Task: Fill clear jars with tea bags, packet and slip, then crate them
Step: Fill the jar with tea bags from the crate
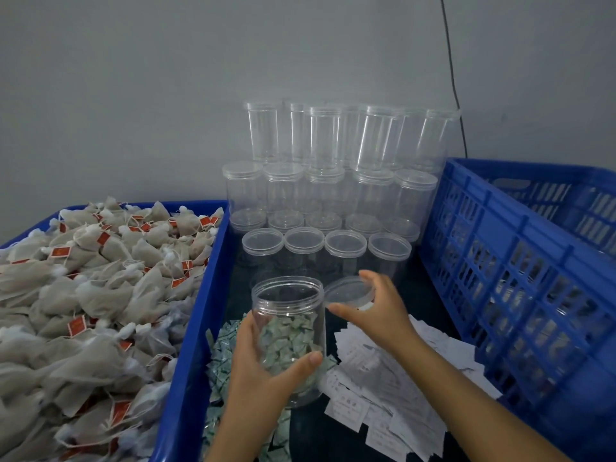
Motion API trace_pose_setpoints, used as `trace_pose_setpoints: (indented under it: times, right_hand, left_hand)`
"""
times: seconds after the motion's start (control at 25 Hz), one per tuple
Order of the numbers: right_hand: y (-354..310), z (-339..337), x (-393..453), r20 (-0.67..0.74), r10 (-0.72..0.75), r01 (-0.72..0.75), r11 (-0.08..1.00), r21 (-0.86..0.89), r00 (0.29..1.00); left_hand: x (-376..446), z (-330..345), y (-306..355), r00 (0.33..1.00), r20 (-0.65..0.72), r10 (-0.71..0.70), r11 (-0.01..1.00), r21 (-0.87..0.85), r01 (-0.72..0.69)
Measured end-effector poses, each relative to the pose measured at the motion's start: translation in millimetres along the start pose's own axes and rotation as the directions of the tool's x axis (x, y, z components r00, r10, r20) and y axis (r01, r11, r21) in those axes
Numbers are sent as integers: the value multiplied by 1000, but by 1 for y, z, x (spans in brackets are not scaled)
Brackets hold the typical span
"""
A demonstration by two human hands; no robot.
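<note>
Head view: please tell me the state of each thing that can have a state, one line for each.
held jar: open, upright, empty, gripped by left hand.
lid: off the jar, held by right hand.
stacked jars: lidded, empty.
blue crate: no jars visible inside.
tea bag tray: heaped full.

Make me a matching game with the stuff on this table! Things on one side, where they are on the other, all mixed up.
Things:
1. open jar
2. lid
3. tea bags
4. paper slips

Places:
A. piled in the blue tray on the left
B. held in the right hand
C. gripped by the left hand
D. spread on the table beside the blue crate

Pairs: 1-C, 2-B, 3-A, 4-D
</note>
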State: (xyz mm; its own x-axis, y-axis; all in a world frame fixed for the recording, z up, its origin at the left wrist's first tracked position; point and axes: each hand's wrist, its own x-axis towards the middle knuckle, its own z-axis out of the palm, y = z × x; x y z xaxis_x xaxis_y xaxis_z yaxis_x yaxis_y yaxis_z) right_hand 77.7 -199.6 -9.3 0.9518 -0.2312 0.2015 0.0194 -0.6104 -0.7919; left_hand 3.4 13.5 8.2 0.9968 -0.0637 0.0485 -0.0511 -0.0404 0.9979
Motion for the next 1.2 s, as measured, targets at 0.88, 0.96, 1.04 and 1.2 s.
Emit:
trace_pose_setpoints:
  times: [0.88,0.96,1.04,1.2]
  right_hand:
    - [-48,20,5,335,70,-54,997,-56,940]
    - [-83,12,-16,478,-94,-79,941,329,873]
    - [-109,10,-34,559,-238,-34,901,432,794]
    - [-129,34,-49,501,-372,75,854,516,781]
  left_hand:
    - [-10,-11,13,978,-163,132,981,161,-106]
    - [-9,-18,21,971,-198,136,977,189,-98]
    - [-10,-26,30,959,-226,172,962,249,-113]
    - [-16,-57,50,969,-58,239,847,501,-179]
